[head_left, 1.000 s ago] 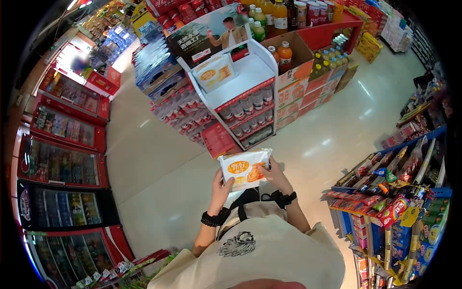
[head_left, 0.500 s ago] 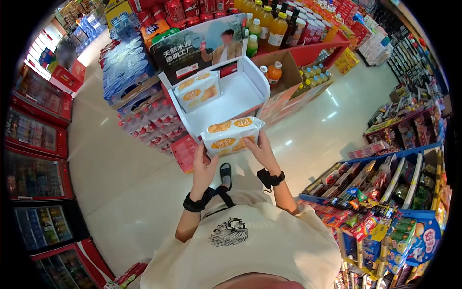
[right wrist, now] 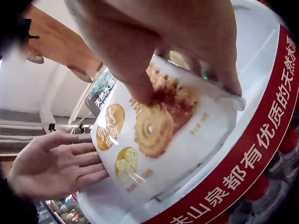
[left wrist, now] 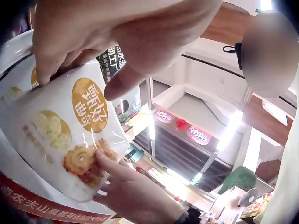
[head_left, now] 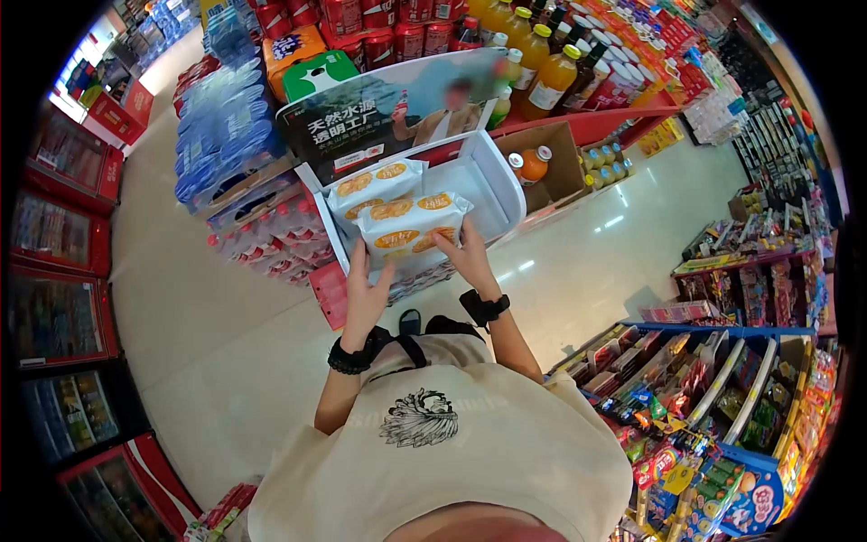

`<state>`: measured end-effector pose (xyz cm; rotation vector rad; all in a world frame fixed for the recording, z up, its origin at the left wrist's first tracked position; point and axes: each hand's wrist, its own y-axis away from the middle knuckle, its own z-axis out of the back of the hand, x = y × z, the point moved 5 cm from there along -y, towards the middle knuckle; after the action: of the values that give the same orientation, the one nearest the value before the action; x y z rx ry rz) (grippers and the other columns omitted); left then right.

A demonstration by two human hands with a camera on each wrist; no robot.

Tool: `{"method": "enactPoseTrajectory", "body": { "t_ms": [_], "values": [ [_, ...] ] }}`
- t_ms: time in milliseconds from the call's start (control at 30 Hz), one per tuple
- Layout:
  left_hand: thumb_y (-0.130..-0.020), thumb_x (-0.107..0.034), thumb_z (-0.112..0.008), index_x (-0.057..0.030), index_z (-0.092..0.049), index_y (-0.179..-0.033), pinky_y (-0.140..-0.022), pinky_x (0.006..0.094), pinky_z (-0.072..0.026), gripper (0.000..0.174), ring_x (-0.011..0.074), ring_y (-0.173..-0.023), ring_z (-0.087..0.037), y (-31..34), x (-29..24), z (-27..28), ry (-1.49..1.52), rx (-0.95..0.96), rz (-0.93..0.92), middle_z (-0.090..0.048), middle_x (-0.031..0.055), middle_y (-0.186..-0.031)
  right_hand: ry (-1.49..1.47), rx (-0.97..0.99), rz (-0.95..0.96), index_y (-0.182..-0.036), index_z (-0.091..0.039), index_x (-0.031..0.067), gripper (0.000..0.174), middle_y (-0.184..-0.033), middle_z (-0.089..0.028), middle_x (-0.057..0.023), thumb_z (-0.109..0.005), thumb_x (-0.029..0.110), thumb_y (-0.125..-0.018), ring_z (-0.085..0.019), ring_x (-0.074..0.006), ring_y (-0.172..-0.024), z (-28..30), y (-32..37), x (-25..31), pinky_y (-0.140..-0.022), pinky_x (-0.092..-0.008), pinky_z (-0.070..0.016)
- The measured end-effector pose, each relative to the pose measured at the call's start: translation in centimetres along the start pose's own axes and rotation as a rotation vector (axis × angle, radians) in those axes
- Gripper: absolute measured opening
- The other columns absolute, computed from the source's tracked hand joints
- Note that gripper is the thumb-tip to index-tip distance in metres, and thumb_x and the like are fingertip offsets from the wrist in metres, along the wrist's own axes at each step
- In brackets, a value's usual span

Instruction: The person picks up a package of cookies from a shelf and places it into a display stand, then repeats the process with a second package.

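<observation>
A white bag of cookies, printed with orange ovals and cookies, is held over the white tray top of a display stand. My right hand pinches its right end, thumb on the printed front and fingers round the edge. At the other end is my left hand, its fingers straight against the bag's side in the right wrist view and its thumb apart from them. Behind the held bag, a second matching bag lies in the tray, partly covered by the first.
A printed sign board rises behind the tray. Wrapped packs of bottled water are stacked on its left. A carton with orange-drink bottles stands to its right. Snack racks fill the right side; glass-door fridges line the left.
Both hands have carried the cookie bag forward from near the body to over the tray, beside the second bag. The left hand's fingers have loosened from their grip and straightened.
</observation>
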<state>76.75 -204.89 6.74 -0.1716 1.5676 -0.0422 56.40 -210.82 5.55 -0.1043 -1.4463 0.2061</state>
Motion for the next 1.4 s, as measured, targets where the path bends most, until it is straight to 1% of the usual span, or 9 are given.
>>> {"method": "enactPoseTrajectory", "body": {
  "t_ms": [200, 333, 500, 667, 867, 1100, 1200, 1300, 1400],
  "values": [
    [-0.084, -0.006, -0.062, 0.0079, -0.013, -0.146, -0.114, 0.0364, -0.018, 0.081, 0.0293, -0.14, -0.023, -0.5, -2.4, -0.5, -0.304, -0.14, -0.041, -0.022, 0.0238, -0.151, -0.023, 0.057, 0.0, -0.121, -0.052, -0.0006, 0.04, -0.111, -0.062, -0.0152, -0.067, 0.008, -0.085, -0.06, -0.0242, -0.103, -2.3, -1.3, -2.4, -0.088, -0.0344, -0.0461],
    [-0.084, -0.005, -0.061, 0.007, -0.01, -0.147, -0.115, 0.0372, -0.0149, 0.082, 0.0302, -0.142, -0.018, -0.7, -3.0, -1.2, -0.291, -0.202, -0.034, -0.019, 0.0239, -0.152, -0.129, 0.08, -0.03, -0.12, -0.052, 0.0, 0.039, -0.109, -0.063, -0.0143, -0.067, 0.005, -0.084, -0.06, -0.0243, -0.102, -3.0, -2.1, -4.5, -0.088, -0.0343, -0.0459],
    [-0.083, 0.005, -0.056, 0.0057, -0.008, -0.147, -0.117, 0.0391, -0.012, 0.08, 0.0304, -0.144, -0.013, -1.2, -3.1, -2.6, -0.204, -0.349, -0.005, -0.013, 0.0231, -0.153, 0.103, 0.113, 0.063, -0.121, -0.051, -0.0004, 0.041, -0.111, -0.059, -0.0185, -0.066, 0.002, -0.083, -0.058, -0.0358, -0.101, -2.2, -4.0, -2.6, -0.086, -0.037, -0.0461],
    [-0.084, 0.007, -0.054, 0.0055, -0.008, -0.147, -0.117, 0.0407, -0.0131, 0.078, 0.0296, -0.144, -0.014, -1.8, -2.5, -4.0, -0.208, -0.416, 0.057, -0.012, 0.0226, -0.153, 0.056, 0.184, -0.017, -0.122, -0.051, -0.0003, 0.041, -0.115, -0.055, -0.0203, -0.064, 0.002, -0.083, -0.055, -0.0404, -0.105, -1.2, -4.9, -4.1, -0.087, -0.0405, -0.0454],
    [-0.084, 0.003, -0.06, 0.0055, -0.011, -0.147, -0.113, 0.0417, -0.0274, 0.08, 0.0297, -0.139, -0.028, -2.3, -0.1, -3.0, -0.413, -0.424, 0.179, -0.024, 0.022, -0.149, 0.088, 0.217, 0.03, -0.125, -0.048, 0.0004, 0.045, -0.123, -0.049, -0.0228, -0.063, 0.001, -0.082, -0.053, -0.0414, -0.109, -0.8, -5.6, -4.0, -0.09, -0.0421, -0.0473],
    [-0.082, 0.01, -0.056, 0.0009, -0.006, -0.149, -0.114, 0.039, -0.0235, 0.084, 0.0289, -0.141, -0.023, -0.7, 0.3, -3.2, -0.53, -0.527, 0.108, -0.018, 0.0191, -0.153, 0.226, 0.297, 0.086, -0.124, -0.046, -0.0009, 0.043, -0.116, -0.051, -0.0272, -0.062, 0.008, -0.085, -0.051, -0.0468, -0.105, -2.3, -5.1, -5.1, -0.087, -0.0468, -0.0442],
    [-0.082, 0.002, -0.061, 0.0023, -0.008, -0.149, -0.113, 0.0427, -0.0253, 0.086, 0.0324, -0.142, -0.018, 1.7, -0.1, -3.8, -0.596, -0.518, 0.14, -0.014, 0.022, -0.154, 0.264, 0.274, 0.204, -0.121, -0.046, -0.0043, 0.041, -0.112, -0.054, -0.0283, -0.064, 0.008, -0.085, -0.052, -0.0472, -0.103, -3.3, -4.6, -4.9, -0.085, -0.0462, -0.0445],
    [-0.083, -0.007, -0.065, 0.0075, -0.016, -0.145, -0.112, 0.0395, -0.026, 0.08, 0.0367, -0.139, -0.028, 4.1, -1.2, -5.3, -0.572, -0.506, 0.207, -0.027, 0.0279, -0.148, 0.198, 0.324, 0.097, -0.123, -0.043, -0.0056, 0.047, -0.116, -0.053, -0.0279, -0.066, 0.01, -0.085, -0.051, -0.0448, -0.11, -3.3, -4.7, -4.1, -0.09, -0.0443, -0.0434],
    [-0.087, -0.016, -0.064, 0.0025, -0.022, -0.146, -0.111, 0.0414, -0.0291, 0.075, 0.0364, -0.138, -0.029, 7.3, -1.2, -5.8, -0.713, -0.396, 0.26, -0.027, 0.0261, -0.149, 0.212, 0.358, 0.085, -0.131, -0.037, -0.0062, 0.061, -0.125, -0.049, -0.0266, -0.069, 0.011, -0.082, -0.048, -0.0411, -0.119, -2.6, -4.2, -4.7, -0.097, -0.0426, -0.0395]
  ]
}}
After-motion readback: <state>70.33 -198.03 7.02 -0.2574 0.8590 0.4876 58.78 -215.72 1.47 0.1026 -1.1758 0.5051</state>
